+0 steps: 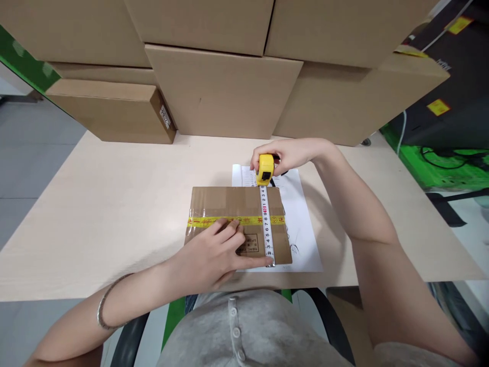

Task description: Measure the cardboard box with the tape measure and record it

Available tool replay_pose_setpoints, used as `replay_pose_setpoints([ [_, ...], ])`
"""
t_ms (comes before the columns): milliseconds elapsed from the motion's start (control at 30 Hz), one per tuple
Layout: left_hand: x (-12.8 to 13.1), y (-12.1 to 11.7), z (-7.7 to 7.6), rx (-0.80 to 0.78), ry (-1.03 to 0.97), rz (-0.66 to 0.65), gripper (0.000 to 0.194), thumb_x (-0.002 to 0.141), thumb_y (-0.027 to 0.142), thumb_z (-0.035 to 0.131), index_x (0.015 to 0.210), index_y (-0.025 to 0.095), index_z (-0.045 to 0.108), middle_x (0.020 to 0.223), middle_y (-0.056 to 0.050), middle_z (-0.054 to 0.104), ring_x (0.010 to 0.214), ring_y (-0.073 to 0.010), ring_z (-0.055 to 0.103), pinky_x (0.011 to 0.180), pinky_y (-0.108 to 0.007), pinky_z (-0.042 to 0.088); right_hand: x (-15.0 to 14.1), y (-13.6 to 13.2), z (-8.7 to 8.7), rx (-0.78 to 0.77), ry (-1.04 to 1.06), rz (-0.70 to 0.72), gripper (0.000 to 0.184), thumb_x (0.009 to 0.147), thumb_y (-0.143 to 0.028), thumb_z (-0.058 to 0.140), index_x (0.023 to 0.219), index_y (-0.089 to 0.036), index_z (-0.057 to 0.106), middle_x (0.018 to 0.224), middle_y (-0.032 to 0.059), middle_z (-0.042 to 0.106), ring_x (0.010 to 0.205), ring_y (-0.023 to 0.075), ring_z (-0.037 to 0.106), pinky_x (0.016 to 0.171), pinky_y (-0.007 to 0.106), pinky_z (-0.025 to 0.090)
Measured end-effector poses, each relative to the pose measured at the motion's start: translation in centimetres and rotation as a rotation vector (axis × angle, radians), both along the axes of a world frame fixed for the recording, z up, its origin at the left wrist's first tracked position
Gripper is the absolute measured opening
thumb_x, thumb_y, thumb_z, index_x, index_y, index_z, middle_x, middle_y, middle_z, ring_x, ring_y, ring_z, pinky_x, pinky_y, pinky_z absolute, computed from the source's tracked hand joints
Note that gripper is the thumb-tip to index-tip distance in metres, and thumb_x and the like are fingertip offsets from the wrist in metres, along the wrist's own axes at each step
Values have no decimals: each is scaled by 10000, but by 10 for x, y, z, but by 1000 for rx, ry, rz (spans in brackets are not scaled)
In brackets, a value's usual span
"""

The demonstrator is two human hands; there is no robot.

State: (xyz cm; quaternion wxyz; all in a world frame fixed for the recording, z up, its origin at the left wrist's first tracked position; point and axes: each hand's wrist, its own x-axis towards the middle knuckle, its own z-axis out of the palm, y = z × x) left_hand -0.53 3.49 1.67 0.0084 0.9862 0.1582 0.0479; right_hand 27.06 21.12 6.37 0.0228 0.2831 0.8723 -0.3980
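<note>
A yellow tape measure [266, 167] is in my right hand [286, 154], its fingers closed around the case just beyond the far edge of a small cardboard box [223, 200]. From the case, the white tape blade [267, 229] runs across the box top to its near edge. My left hand [214, 255] rests on the box, fingers spread and a little bent. Its thumb stretches to the blade's metal end at the near edge. Yellow packing tape [250, 220] with red print crosses the box. White paper [307, 239] with dark marks lies partly hidden underneath.
Large cardboard boxes [225, 92] stand stacked along the back of the pale table [122, 204]. A flatter box [114, 112] is at the back left. Black equipment [451, 102] and cables [446, 158] sit beyond the right edge, beside a green surface [428, 176].
</note>
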Motion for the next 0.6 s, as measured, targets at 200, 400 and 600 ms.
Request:
replay_pose_setpoints([
  [200,-3,-2,1,57,24,-10,719,904,341,635,1554,445,346,1136,-112,649,1094,-330,615,949,-471,468,-5,-53,23,136,117,40,311,756,-93,658,1045,-209,659,1113,41,687,1024,197,633,873,316,492],
  [400,-4,-8,-4,225,-19,-20,874,958,180,563,1602,485,56,1241,-111,652,1203,-313,612,997,-479,476,-16,-128,12,21,59,102,296,759,-101,680,1036,-205,681,1036,39,686,929,177,637,784,290,488],
  [600,-35,-10,-10,-83,-521,16,653,990,518,485,1596,403,268,1515,-121,456,1473,-354,347,1137,-529,393,22,-160,-9,-90,335,-288,356,758,-159,756,1081,-255,641,1176,42,693,1051,194,662,865,309,512],
])
